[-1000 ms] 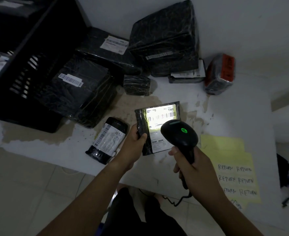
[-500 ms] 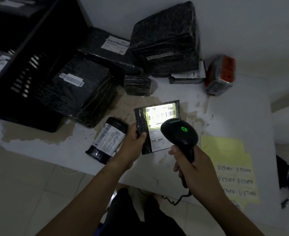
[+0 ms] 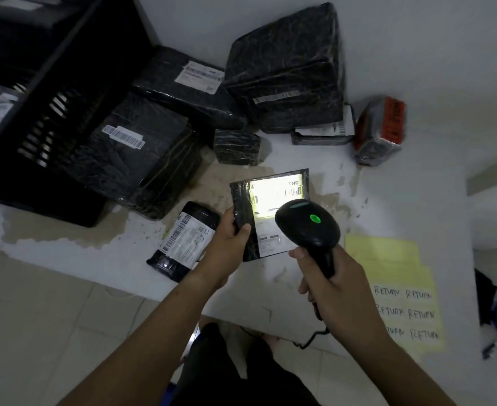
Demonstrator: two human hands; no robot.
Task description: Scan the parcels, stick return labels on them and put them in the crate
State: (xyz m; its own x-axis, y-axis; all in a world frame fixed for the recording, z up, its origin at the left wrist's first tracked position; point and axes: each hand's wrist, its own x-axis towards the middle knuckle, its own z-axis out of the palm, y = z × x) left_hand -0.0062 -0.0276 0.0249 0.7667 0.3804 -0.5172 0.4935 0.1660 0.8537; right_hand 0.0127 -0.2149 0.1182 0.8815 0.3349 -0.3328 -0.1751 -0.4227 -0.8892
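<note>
The white shipping label on the held parcel carries the letters "TNG" at its far right corner, with barcodes below and beside them. The rest of its print is washed out by the scanner's light or too small to read. On the right side of the table lies a yellow sheet with white stickers, each handwritten "RETURN", two to a row.

The parcel is a flat black packet held just above the middle of the table. Its label faces up, its long axis runs near to far, and the barcode end points away from the person. The left hand pinches its near left corner, thumb pressed on top; the fingers beneath are hidden. The right hand is curled round the handle of a black scanner, whose head shows a green light and points at the label. Its cable hangs off the near table edge.

Just left of the held parcel a small black pouch lies with a barcoded label up. Farther off are a wide wrapped parcel against the black crate, a flat parcel with a white label and a small cube parcel. A big wrapped box stands on a thin parcel. To the far right is a bundle with orange tape whose print I cannot read.
</note>
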